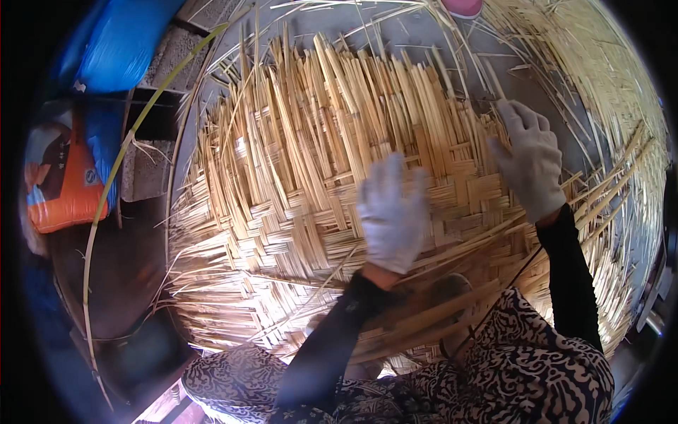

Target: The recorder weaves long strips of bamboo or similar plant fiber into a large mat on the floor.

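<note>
A woven mat of split cane or bamboo strips [311, 237] spreads before me, tightly plaited near me, with long loose strip ends [296, 134] fanning out on its far side. My left hand [393, 219], in a pale work glove, is over the middle of the weave. It is blurred, with its fingers stretched out and nothing seen in them. My right hand [533, 159], gloved alike, is at the mat's right edge, thumb apart from the fingers. Its fingertips are near the end of a thin loose strip, and I cannot tell whether they touch it.
More pale woven matting [600, 63] curves along the right. A long greenish cane [113, 173] bends down the left side, near an orange bag [74, 184], a blue sack [131, 46] and grey blocks [145, 169]. Loose strips litter the grey floor [417, 32].
</note>
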Tool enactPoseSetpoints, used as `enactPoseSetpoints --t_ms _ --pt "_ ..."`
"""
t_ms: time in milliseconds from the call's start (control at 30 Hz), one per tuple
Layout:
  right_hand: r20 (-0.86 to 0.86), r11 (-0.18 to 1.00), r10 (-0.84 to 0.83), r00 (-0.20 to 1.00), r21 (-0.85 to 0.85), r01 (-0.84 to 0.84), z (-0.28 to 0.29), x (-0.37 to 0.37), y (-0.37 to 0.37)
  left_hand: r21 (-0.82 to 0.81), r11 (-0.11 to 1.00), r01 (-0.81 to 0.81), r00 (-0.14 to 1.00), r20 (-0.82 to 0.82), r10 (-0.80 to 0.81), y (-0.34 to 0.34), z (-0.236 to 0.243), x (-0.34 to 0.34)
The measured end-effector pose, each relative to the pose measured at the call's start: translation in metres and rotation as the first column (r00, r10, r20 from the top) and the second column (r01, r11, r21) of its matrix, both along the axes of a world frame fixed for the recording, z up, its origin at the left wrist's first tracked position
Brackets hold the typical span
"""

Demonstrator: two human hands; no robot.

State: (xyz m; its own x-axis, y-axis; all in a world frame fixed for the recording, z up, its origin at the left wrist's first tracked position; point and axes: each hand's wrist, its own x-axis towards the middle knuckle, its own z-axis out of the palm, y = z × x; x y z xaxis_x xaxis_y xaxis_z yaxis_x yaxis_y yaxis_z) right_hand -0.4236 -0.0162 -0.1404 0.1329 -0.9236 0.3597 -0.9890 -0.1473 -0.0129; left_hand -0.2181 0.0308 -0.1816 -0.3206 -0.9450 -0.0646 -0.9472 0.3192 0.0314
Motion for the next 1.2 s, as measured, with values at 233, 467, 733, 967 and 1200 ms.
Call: enactPoseSetpoints --t_ms 233,467,733,967,1200 --pt "0.215 0.875 0.242 0.946 0.372 -0.309 -0.029 0.035 0.017 0.130 0.979 -0.157 0.986 0.083 0.148 -0.017 0.007 0.028" --pt "0.146 0.839 0.260 0.954 0.456 -0.298 -0.029 0.032 0.002 0.194 0.965 -0.174 0.977 0.153 0.145 -0.014 0.006 0.028" --pt "0.286 0.830 0.315 0.905 0.379 -0.409 -0.046 0.018 0.013 0.227 0.926 -0.302 0.953 0.042 0.300 -0.008 -0.001 0.018" --pt "0.403 0.904 0.082 0.911 0.356 -0.239 -0.047 0.028 0.000 0.356 0.764 -0.538 0.837 0.120 0.534 -0.022 0.005 -0.010" --pt "0.317 0.914 0.284 0.905 0.197 -0.355 -0.053 0.018 0.018 0.268 0.863 -0.430 0.901 0.056 0.431 -0.013 -0.006 0.004"
